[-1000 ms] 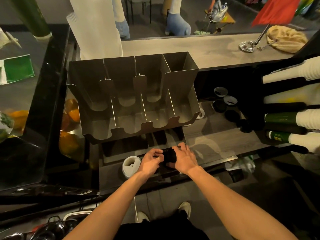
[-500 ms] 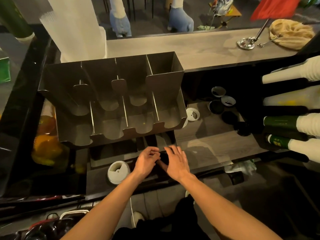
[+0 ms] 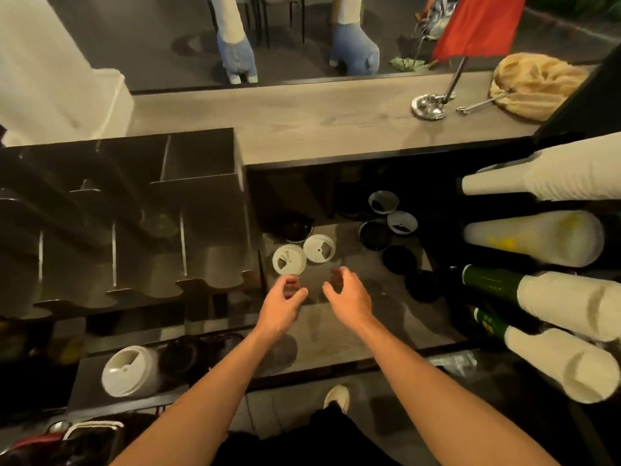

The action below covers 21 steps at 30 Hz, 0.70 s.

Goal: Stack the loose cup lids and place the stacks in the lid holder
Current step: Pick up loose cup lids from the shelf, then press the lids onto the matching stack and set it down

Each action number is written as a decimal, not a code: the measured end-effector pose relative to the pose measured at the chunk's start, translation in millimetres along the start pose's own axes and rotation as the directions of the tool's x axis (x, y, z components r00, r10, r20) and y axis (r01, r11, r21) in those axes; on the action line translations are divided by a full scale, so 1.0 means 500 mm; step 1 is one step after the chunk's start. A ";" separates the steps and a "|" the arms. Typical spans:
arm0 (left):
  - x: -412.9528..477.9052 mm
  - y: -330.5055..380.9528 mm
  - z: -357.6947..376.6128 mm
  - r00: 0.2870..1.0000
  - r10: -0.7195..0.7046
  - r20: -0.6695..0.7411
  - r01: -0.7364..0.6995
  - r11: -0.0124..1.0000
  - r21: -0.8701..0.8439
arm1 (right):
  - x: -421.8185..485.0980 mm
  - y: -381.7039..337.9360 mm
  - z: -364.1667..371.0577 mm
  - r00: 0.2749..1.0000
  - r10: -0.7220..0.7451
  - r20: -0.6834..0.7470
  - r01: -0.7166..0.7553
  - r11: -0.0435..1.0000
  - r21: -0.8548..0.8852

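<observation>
Bare left hand [image 3: 280,306] – right hand [image 3: 346,295] – half-curled, empty.

Red flag [image 3: 477,25], beige cloth [image 3: 534,85]

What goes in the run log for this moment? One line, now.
left hand: open, empty | right hand: open, empty | nearest: two white lids on counter | lid holder: no lids visible

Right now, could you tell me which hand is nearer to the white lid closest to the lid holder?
Left. The left hand sits just below that white lid, fingertips almost at its edge; the right hand is off to its right.
</observation>
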State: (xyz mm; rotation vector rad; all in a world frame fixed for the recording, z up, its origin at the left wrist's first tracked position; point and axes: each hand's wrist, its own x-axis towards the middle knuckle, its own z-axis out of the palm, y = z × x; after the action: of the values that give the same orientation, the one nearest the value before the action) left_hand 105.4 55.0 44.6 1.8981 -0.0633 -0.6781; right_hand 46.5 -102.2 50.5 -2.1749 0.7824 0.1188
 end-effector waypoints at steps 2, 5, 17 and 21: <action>0.020 0.027 0.034 1.000 0.011 -0.027 -0.009 0.996 0.085 | 0.022 0.027 -0.039 0.999 0.042 0.018 -0.043 0.999 0.014; 0.073 0.054 0.074 0.998 -0.037 -0.048 0.046 0.977 0.209 | 0.073 0.061 -0.080 0.992 0.108 0.059 -0.109 0.994 0.010; 0.342 0.081 0.142 0.957 0.155 -0.245 0.035 0.777 0.629 | 0.293 0.066 -0.024 0.980 -0.058 0.191 0.091 0.981 -0.169; 0.413 0.076 0.139 0.970 0.067 -0.232 0.114 0.721 0.684 | 0.333 0.089 0.020 0.932 -0.203 0.302 0.291 0.912 -0.287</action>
State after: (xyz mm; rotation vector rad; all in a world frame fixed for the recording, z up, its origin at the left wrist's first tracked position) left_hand 254.4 -90.7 -29.0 2.7115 -0.1576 -0.4551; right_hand 156.7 -199.1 -40.5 -2.4849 0.3422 0.4281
